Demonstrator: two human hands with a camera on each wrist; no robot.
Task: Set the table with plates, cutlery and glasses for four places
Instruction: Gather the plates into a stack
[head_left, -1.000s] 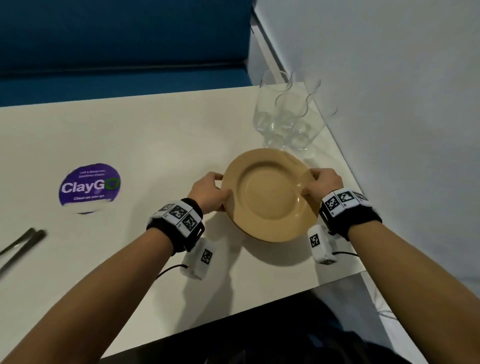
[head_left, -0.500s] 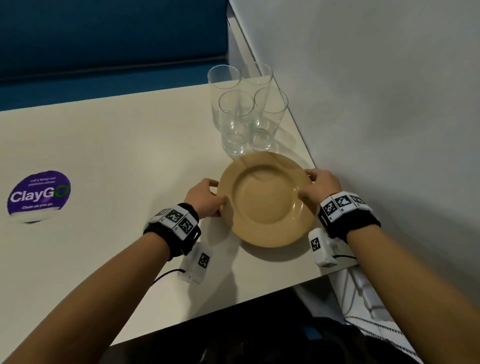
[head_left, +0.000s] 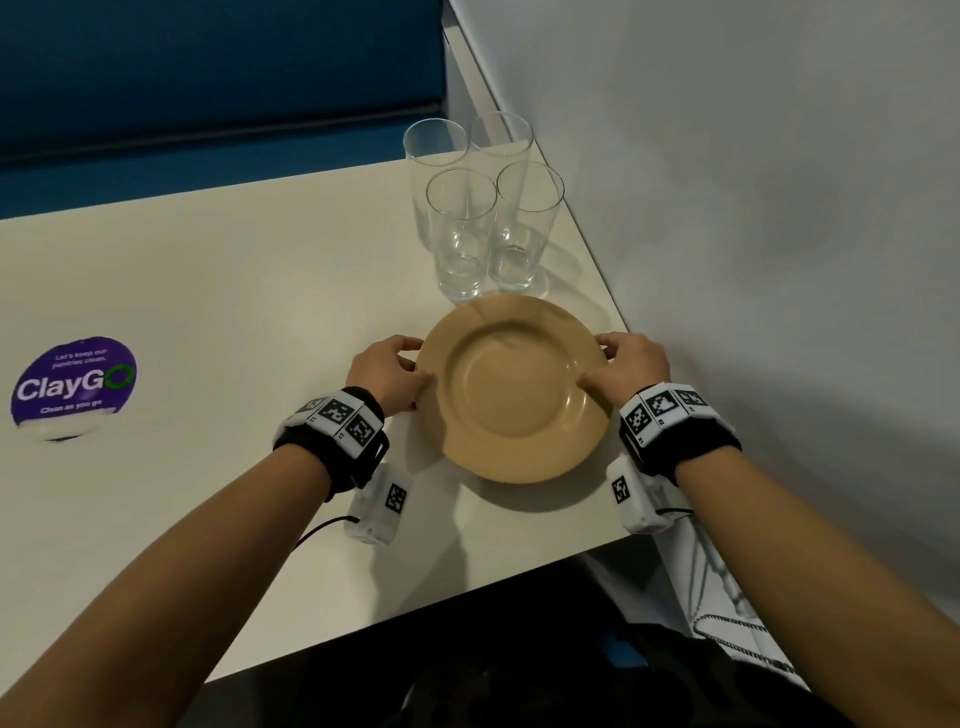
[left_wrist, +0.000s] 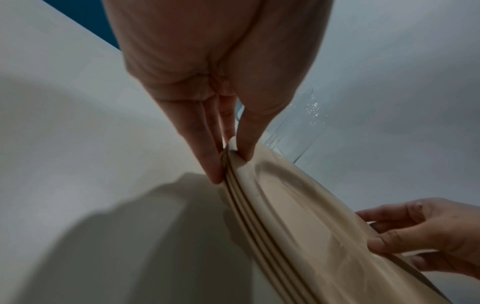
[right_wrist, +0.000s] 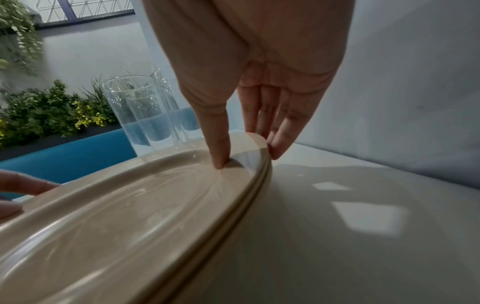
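Observation:
A stack of tan plates is at the table's near right corner; the wrist views show several rims one on another. My left hand pinches the stack's left rim, thumb on top and fingers beneath. My right hand pinches the right rim the same way. Several clear empty glasses stand upright in a cluster just beyond the plates, also seen from the right wrist. No cutlery is in view now.
The cream table has a purple round "ClayGo" sticker at the left. A grey wall runs close along the right edge. A blue bench seat lies behind the table. The near table edge is just behind my wrists.
The view has swung right, so the sticker moved left and the cutlery at the far left left the frame. Both hands keep their hold on the plates, which have barely shifted.

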